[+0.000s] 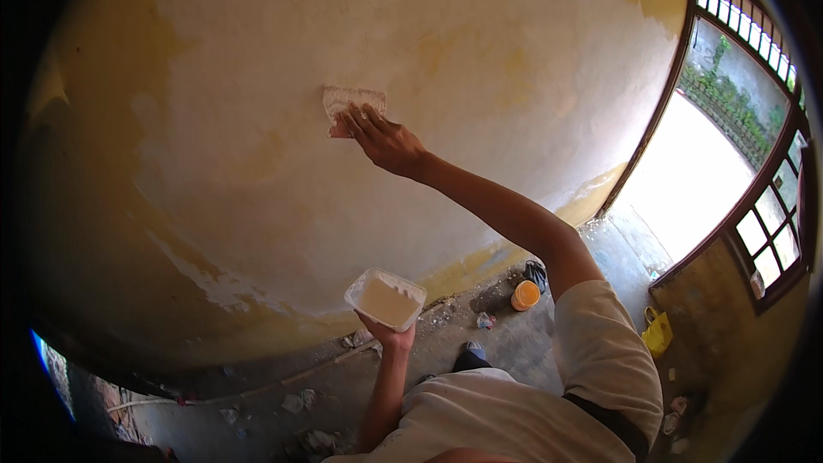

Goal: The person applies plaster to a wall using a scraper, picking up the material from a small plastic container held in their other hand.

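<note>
My right hand (386, 144) is stretched out against the wall (283, 180), its fingers pressed on a flat rectangular putty spreader (355, 98) smeared with whitish paste. The spreader lies nearly flat on the wall surface. Lower down, my left hand (394, 334) holds a clear plastic tub (353, 293) from beneath. Pale putty (387, 303) shows inside the tub, and white smears coat its rim. Whitish filler covers much of the wall, while yellow paint shows in patches and along the edges.
An orange bucket (525, 295) stands on the floor by the wall foot, beside a black bag (536, 274). A yellow bag (657, 332) sits farther right, below the barred window (771, 231). Scraps (298, 400) and a long thin pole (300, 375) lie at lower left. A doorway opens outside at right.
</note>
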A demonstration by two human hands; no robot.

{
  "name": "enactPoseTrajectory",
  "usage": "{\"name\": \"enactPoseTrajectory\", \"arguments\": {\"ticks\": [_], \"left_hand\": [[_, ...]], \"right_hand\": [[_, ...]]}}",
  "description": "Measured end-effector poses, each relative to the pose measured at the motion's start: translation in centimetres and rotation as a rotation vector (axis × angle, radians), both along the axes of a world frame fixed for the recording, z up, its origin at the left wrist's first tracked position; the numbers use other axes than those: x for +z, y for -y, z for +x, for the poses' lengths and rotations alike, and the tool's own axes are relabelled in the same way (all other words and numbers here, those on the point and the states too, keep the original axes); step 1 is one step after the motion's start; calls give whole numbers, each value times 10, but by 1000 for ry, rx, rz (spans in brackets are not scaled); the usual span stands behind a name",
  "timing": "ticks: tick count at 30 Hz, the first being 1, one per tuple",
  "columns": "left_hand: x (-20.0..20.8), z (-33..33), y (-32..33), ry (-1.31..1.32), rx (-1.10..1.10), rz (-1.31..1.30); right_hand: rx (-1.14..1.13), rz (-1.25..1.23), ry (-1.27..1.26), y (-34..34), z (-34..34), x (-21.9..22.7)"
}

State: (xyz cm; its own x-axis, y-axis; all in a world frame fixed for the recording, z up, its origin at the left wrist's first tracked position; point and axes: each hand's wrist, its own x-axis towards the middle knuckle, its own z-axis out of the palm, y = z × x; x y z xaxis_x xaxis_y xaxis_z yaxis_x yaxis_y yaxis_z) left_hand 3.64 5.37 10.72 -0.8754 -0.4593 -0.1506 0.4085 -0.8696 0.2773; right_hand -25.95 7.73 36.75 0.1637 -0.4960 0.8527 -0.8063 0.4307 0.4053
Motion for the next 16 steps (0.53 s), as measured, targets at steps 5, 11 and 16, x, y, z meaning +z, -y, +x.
{"name": "enactPoseTrajectory", "arguments": {"ticks": [5,11,16], "left_hand": [[-9,5,10,-9,13,-31],[-12,5,8,-47,-32,-8],[-13,7,9,-6,-2,25]], "right_hand": [[222,-258,339,-47,-1,18],[-60,-604,202,-105,-79,160],[-236,-164,9,-55,-97,106]]}}
